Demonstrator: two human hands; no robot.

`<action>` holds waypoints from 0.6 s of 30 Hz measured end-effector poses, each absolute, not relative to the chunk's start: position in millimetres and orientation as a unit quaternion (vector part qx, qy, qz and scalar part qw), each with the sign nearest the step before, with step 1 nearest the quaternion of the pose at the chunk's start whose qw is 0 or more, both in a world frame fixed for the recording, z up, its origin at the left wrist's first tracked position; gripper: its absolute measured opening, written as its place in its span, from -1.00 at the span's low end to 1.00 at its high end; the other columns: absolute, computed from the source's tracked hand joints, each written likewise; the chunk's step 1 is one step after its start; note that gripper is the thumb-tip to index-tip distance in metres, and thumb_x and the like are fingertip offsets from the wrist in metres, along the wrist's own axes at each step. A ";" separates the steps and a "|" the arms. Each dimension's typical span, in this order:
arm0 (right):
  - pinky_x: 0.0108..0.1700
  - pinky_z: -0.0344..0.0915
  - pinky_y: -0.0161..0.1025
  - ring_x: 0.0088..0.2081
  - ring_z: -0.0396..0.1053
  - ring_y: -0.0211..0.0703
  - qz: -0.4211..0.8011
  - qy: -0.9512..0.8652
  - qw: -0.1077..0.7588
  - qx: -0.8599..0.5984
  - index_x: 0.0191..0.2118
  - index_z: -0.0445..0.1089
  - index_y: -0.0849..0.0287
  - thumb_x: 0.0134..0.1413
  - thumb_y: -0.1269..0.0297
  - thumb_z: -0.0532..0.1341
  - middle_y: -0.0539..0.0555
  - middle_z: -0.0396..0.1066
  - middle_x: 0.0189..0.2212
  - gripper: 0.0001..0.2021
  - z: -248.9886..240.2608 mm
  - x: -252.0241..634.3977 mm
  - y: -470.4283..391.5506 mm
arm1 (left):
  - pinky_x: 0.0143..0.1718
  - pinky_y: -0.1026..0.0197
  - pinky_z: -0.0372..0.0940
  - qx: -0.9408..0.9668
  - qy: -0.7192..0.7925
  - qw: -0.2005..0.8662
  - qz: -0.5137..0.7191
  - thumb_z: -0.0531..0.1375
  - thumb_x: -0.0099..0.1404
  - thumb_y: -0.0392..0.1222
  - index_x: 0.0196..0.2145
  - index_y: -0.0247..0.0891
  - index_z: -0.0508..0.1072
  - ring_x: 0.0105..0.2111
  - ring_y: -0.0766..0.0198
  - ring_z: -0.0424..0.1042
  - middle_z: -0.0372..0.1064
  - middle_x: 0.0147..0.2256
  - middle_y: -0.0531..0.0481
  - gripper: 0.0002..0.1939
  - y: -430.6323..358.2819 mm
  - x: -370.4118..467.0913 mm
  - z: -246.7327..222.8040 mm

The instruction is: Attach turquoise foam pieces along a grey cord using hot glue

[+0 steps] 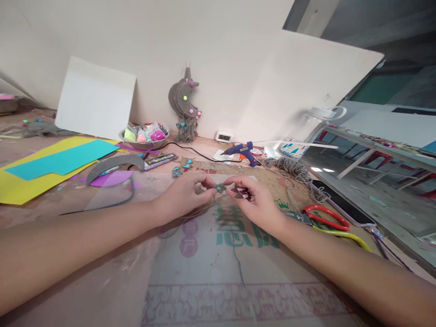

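Observation:
My left hand point(187, 193) pinches a small grey ornament with turquoise patches point(220, 187) between thumb and fingertips. Thin grey cord point(190, 218) trails below that hand. From the other side, the index finger of my right hand point(257, 200) reaches to the ornament's edge. Curled in the fingers of my right hand is a small dark-and-pink piece point(240, 193), whose kind I cannot make out. Both hands are above a printed cardboard sheet point(204, 272) under clear plastic. Small turquoise-and-grey pieces point(176, 171) lie just beyond my left hand.
A blue glue gun point(243, 151) and a grey cord bundle point(294, 169) lie behind my hands. Scissors with red and yellow handles point(327, 218) and a phone point(344, 204) are right. A grey moon decoration point(184, 100) hangs behind; coloured sheets point(61, 159) lie left.

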State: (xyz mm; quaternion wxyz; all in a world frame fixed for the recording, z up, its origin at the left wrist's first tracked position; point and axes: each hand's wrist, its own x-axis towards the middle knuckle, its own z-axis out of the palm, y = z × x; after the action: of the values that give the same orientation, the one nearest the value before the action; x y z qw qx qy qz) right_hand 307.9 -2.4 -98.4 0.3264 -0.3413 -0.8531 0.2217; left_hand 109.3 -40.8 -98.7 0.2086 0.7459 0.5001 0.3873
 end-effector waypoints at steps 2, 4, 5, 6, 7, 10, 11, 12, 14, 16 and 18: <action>-0.34 0.25 -0.30 -0.38 0.31 -0.23 0.189 -0.860 0.338 -0.331 -0.14 0.33 0.18 0.08 0.28 0.12 0.05 0.39 -0.36 -0.78 -94.3 309.0 -3.5 | -0.24 0.23 0.21 0.740 0.511 0.210 0.385 0.10 0.17 -0.18 -0.43 -0.24 0.39 -0.32 0.27 0.35 0.39 -0.38 0.07 -0.88 -42.2 109.4 -98.7; -0.25 0.25 -0.25 -0.29 0.30 -0.18 0.160 -0.875 0.343 -0.301 -0.08 0.31 0.17 0.14 0.21 0.07 0.11 0.38 -0.25 -0.73 -91.1 310.6 -3.5 | -0.24 0.22 0.21 0.739 0.514 0.203 0.386 0.10 0.17 -0.18 -0.43 -0.24 0.38 -0.32 0.27 0.35 0.39 -0.38 0.07 -0.89 -43.2 109.4 -99.0; -0.21 0.25 -0.22 -0.25 0.30 -0.16 0.151 -0.881 0.345 -0.286 -0.05 0.29 0.17 0.17 0.19 0.03 0.12 0.36 -0.20 -0.71 -90.2 311.4 -3.0 | -0.25 0.22 0.21 0.741 0.514 0.197 0.385 0.10 0.16 -0.19 -0.43 -0.24 0.37 -0.32 0.26 0.34 0.39 -0.39 0.07 -0.90 -43.5 109.4 -99.1; -0.17 0.24 -0.20 -0.22 0.29 -0.14 0.144 -0.885 0.346 -0.277 -0.01 0.26 0.16 0.19 0.18 0.00 0.13 0.34 -0.15 -0.68 -89.9 312.2 -2.5 | -0.25 0.22 0.21 0.745 0.512 0.188 0.384 0.10 0.16 -0.20 -0.44 -0.24 0.37 -0.31 0.26 0.34 0.38 -0.40 0.07 -0.91 -43.5 109.3 -99.2; -0.14 0.23 -0.19 -0.18 0.28 -0.13 0.141 -0.886 0.348 -0.274 0.02 0.24 0.15 0.22 0.17 -0.04 0.14 0.33 -0.12 -0.67 -90.0 312.9 -1.8 | -0.26 0.22 0.20 0.749 0.511 0.176 0.383 0.10 0.15 -0.21 -0.45 -0.24 0.36 -0.32 0.26 0.33 0.38 -0.41 0.08 -0.92 -43.4 109.3 -99.2; -0.05 0.21 -0.15 -0.08 0.27 -0.10 0.140 -0.884 0.347 -0.280 0.07 0.18 0.12 0.25 0.16 -0.09 0.15 0.29 -0.03 -0.65 -91.4 314.3 0.2 | -0.28 0.21 0.19 0.761 0.505 0.152 0.377 0.10 0.14 -0.23 -0.47 -0.24 0.34 -0.33 0.26 0.32 0.36 -0.43 0.08 -0.93 -42.5 109.3 -99.2; -0.04 0.21 -0.14 -0.06 0.26 -0.10 0.139 -0.885 0.345 -0.281 0.07 0.18 0.12 0.25 0.16 -0.10 0.15 0.28 -0.02 -0.65 -91.9 314.3 0.9 | -0.28 0.21 0.19 0.763 0.504 0.151 0.376 0.10 0.14 -0.23 -0.46 -0.24 0.34 -0.34 0.26 0.32 0.36 -0.43 0.08 -0.93 -42.2 109.3 -99.3; -0.03 0.21 -0.14 -0.05 0.26 -0.10 0.136 -0.886 0.343 -0.282 0.07 0.18 0.12 0.25 0.17 -0.09 0.15 0.29 -0.01 -0.65 -92.3 314.2 1.6 | -0.29 0.22 0.19 0.762 0.504 0.155 0.377 0.09 0.14 -0.22 -0.45 -0.24 0.34 -0.35 0.27 0.32 0.36 -0.43 0.08 -0.93 -41.9 109.3 -99.6; -0.02 0.20 -0.13 -0.05 0.27 -0.09 0.127 -0.887 0.338 -0.289 0.06 0.21 0.12 0.24 0.18 -0.05 0.15 0.31 -0.03 -0.66 -93.0 313.4 3.2 | -0.31 0.23 0.19 0.754 0.507 0.173 0.379 0.08 0.16 -0.20 -0.44 -0.24 0.35 -0.35 0.27 0.32 0.36 -0.43 0.07 -0.90 -41.2 109.0 -100.1; 0.01 0.19 -0.10 -0.03 0.28 -0.08 0.126 -0.887 0.331 -0.297 0.05 0.26 0.11 0.23 0.21 -0.02 0.14 0.34 -0.04 -0.68 -94.1 312.5 5.2 | -0.32 0.23 0.20 0.746 0.511 0.195 0.380 0.06 0.19 -0.17 -0.42 -0.25 0.38 -0.35 0.26 0.33 0.37 -0.41 0.05 -0.85 -40.6 108.5 -100.2; 0.01 0.20 -0.10 -0.04 0.30 -0.08 0.131 -0.882 0.334 -0.305 0.00 0.31 0.10 0.22 0.24 -0.01 0.13 0.38 -0.07 -0.70 -96.6 312.1 7.4 | -0.32 0.23 0.21 0.745 0.508 0.213 0.376 0.04 0.22 -0.14 -0.40 -0.25 0.41 -0.33 0.24 0.34 0.39 -0.40 0.04 -0.80 -40.1 108.2 -99.2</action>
State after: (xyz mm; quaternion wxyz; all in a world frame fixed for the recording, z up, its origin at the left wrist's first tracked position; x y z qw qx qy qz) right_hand 312.1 7.4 -96.6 0.3344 -0.3049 -0.8820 0.1315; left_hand 108.2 -40.1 -99.2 0.2134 0.7450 0.5082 0.3756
